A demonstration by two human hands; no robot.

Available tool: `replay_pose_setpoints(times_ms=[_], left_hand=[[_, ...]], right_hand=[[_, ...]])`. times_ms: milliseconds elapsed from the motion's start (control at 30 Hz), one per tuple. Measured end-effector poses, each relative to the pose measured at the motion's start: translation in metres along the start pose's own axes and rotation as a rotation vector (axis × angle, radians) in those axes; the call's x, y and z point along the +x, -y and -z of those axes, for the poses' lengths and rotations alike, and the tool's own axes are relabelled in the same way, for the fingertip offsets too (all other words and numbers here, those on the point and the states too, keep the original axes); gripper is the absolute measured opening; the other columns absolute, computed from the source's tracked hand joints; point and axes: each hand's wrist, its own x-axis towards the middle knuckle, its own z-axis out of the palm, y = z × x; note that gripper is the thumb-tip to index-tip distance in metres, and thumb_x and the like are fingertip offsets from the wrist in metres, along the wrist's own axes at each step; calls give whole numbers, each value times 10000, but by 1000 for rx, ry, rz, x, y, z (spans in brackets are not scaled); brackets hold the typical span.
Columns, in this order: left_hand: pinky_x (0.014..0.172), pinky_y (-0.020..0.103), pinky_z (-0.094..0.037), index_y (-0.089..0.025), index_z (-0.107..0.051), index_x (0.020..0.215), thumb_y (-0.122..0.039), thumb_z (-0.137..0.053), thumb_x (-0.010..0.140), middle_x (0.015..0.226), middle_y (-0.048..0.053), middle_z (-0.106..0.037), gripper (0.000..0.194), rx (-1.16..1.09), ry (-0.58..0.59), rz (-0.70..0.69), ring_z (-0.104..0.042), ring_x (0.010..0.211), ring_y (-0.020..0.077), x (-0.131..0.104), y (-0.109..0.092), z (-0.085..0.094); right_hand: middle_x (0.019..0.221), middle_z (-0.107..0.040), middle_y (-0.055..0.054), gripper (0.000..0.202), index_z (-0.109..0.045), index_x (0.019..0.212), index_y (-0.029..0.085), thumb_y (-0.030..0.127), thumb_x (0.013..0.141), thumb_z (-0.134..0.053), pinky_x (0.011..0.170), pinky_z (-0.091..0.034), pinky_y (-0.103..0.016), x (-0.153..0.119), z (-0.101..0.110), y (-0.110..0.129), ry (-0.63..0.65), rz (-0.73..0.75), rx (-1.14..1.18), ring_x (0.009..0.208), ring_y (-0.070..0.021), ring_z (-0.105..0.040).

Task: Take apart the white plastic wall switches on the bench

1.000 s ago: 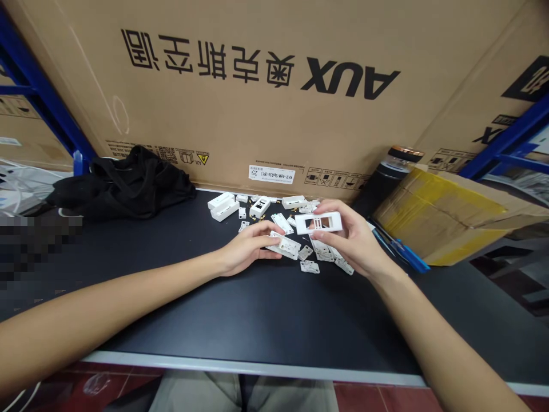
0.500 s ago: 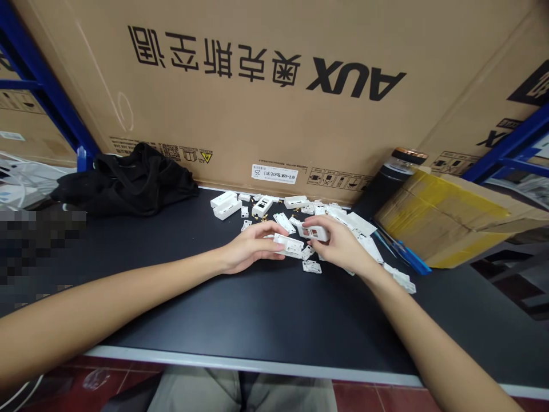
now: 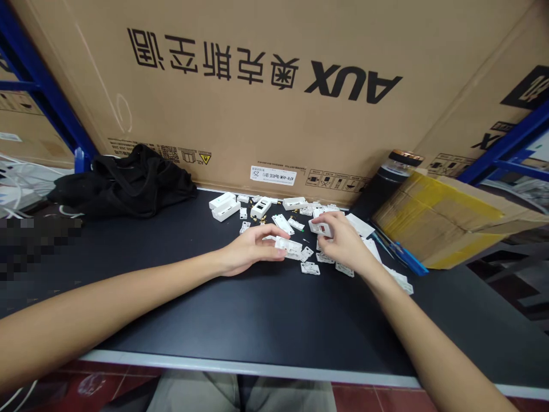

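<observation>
My left hand (image 3: 253, 249) grips a white plastic housing (image 3: 290, 248) between thumb and fingers, its hollow inner side facing up. To the right of it, my right hand (image 3: 341, 237) is closed around a white plastic casing with slots (image 3: 320, 228), held above the scattered parts. Between the hands lie a flat white cover (image 3: 283, 224) and a narrow white piece (image 3: 295, 224). Small white plates (image 3: 310, 268) with holes rest just in front of the hands. Another slotted white casing (image 3: 261, 206) and two white box-like shells (image 3: 225, 206) sit farther back, near small brass-coloured bits (image 3: 258, 220).
A large cardboard box (image 3: 240, 120) stands along the back of the black table (image 3: 240, 320). On the right are a dark bottle (image 3: 388, 177), a taped carton (image 3: 446, 220) and a blue-handled tool (image 3: 409, 258). Black cloth (image 3: 128, 183) lies at the left.
My right hand has moved a little to the right with the slotted casing, away from the left hand. The narrow white piece now shows between them. My left hand stays nearly in place.
</observation>
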Motion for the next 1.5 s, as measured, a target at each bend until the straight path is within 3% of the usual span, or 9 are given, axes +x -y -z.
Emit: replay_pose_setpoints(times_ms=[167, 333, 533, 700, 800, 933, 1067, 1267, 1500], left_hand=[[895, 337, -506, -179, -661, 1040, -150, -897, 638, 1060, 41, -622, 467, 44, 23, -57, -594, 1017, 165, 4, 10, 4], [896, 357, -523, -192, -579, 1063, -229, -879, 680, 1017, 41, -585, 488, 183, 37, -57, -603, 1012, 180, 3, 12, 5], [717, 322, -487, -279, -562, 1238, -590, -707, 831, 1153, 65, -509, 532, 1086, 98, -384, -566, 857, 173, -18, 8, -12], [657, 317, -458, -308, -599, 1203, -779, -597, 799, 1135, 61, -508, 620, 1422, 148, -419, -577, 804, 191, -23, 10, -23], [687, 325, -487, -284, -571, 1154, -686, -608, 854, 1110, 44, -539, 503, 1458, 80, -345, -598, 864, 210, -20, 9, -23], [786, 368, -519, -268, -516, 1139, -443, -601, 916, 1112, 26, -596, 296, 1385, -19, -289, -616, 993, 230, -17, 8, -18], [843, 386, -525, -243, -491, 1086, -329, -619, 877, 1112, 33, -647, 260, 1251, -61, -276, -636, 1027, 236, -14, 11, -12], [893, 372, -531, -236, -430, 1239, -282, -570, 910, 1164, 53, -644, 361, 1133, -57, -337, -642, 1052, 217, -11, 14, -9], [930, 469, -526, -217, -479, 1224, -496, -666, 855, 1201, 81, -637, 499, 1341, -94, -271, -604, 1127, 288, -14, 7, -13]], right_hand=[[1175, -545, -142, 414, -608, 1129, 197, 104, 728, -560, 801, -585, -400, 0, -1, -4, -11, 22, -50, 1032, -277, -640], [1116, -659, -137, 365, -616, 1105, 185, 124, 749, -565, 928, -526, -455, 2, 0, -6, -16, 23, -129, 1040, -308, -648], [1060, -726, -120, 335, -627, 1135, 182, 200, 803, -590, 845, -519, -408, 3, 6, -2, 3, -21, -206, 913, -297, -690], [1026, -739, -148, 337, -650, 1125, 164, 339, 839, -625, 799, -497, -429, 3, 13, 2, -9, -97, -288, 939, -350, -688], [1040, -740, -152, 308, -650, 1079, 156, 330, 825, -639, 814, -495, -418, 4, 14, 1, -16, -113, -307, 968, -349, -685], [1014, -732, -141, 277, -635, 1029, 162, 333, 810, -643, 800, -497, -409, 5, 15, -1, -32, -125, -322, 922, -331, -686], [976, -720, -128, 284, -612, 1014, 168, 360, 805, -637, 775, -504, -412, 6, 21, 3, -108, -128, -246, 858, -309, -677], [1062, -700, -81, 284, -590, 1073, 208, 392, 866, -653, 776, -515, -365, 0, 28, 20, -109, 71, 149, 895, -248, -669], [1197, -632, -79, 318, -573, 1209, 244, 379, 931, -647, 907, -495, -384, -2, 22, 25, 61, 262, 245, 1069, -254, -624]])
